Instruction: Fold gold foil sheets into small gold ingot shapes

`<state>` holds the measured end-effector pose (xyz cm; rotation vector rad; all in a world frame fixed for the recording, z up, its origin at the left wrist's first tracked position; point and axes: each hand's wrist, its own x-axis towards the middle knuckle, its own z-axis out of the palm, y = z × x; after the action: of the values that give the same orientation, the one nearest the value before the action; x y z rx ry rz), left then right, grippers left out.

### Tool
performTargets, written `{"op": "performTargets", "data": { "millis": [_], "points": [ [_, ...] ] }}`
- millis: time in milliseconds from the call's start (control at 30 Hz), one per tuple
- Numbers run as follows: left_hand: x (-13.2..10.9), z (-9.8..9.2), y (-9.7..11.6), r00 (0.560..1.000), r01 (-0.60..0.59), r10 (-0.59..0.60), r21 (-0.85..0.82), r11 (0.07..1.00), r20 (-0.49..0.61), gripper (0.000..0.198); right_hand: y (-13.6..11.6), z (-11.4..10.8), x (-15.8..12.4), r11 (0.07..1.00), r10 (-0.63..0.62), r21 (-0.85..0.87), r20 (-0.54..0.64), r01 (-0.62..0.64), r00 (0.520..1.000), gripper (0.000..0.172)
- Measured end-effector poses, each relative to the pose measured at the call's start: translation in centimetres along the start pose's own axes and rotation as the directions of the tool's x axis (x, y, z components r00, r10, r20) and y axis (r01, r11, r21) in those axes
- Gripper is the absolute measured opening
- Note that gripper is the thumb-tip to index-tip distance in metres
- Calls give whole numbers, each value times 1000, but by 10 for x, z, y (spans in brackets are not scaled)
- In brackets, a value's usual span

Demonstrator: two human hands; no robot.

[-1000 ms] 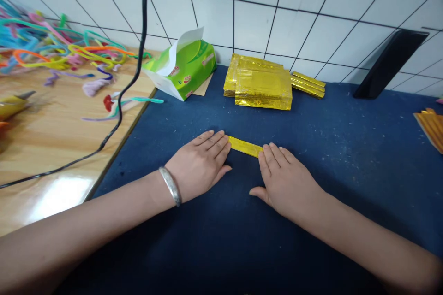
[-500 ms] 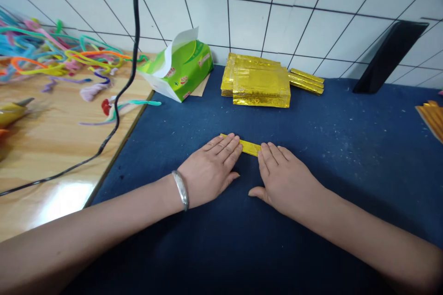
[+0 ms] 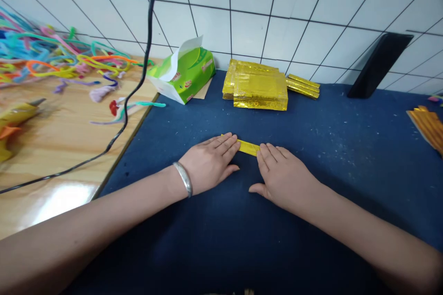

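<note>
A narrow folded strip of gold foil paper (image 3: 248, 148) lies flat on the dark blue table cover (image 3: 194, 239). My left hand (image 3: 212, 161), with a silver bangle on the wrist, rests its flat fingers over the strip's left end. Over the right end lie the outstretched fingers of my right hand (image 3: 282, 173). Both thumbs stick out toward each other on the near side. Only the middle of the strip and a small bit at its left tip show. Behind the hands sits a stack of gold foil paper sheets (image 3: 259, 87), with several folded gold strips (image 3: 303, 85) beside it.
A green tissue packet (image 3: 190, 73) stands by the tiled wall. To the left, colourful pipe cleaners (image 3: 104, 58) and a yellow glue gun (image 3: 17, 117) lie on wood, crossed by a black cable (image 3: 145, 60). A black slab (image 3: 379, 65) leans at right, near orange-gold strips (image 3: 427, 124).
The view has shifted slightly, so the background sits lower and the left side shows more. Both hands remain flat on the gold strip, almost unmoved.
</note>
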<state>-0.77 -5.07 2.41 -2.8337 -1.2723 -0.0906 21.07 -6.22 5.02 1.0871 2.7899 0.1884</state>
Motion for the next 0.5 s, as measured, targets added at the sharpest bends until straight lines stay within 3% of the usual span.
{"op": "performTargets", "data": {
  "millis": [300, 500],
  "points": [
    [0, 0, 5, 1000, 3, -3, 29, 1000, -12, 55, -7, 18, 25, 986, -28, 162, -84, 41, 996, 82],
    [-3, 1, 4, 1000, 4, -3, 66, 998, -23, 56, -1, 18, 21, 981, -35, 187, -44, 42, 998, 79]
  ]
}}
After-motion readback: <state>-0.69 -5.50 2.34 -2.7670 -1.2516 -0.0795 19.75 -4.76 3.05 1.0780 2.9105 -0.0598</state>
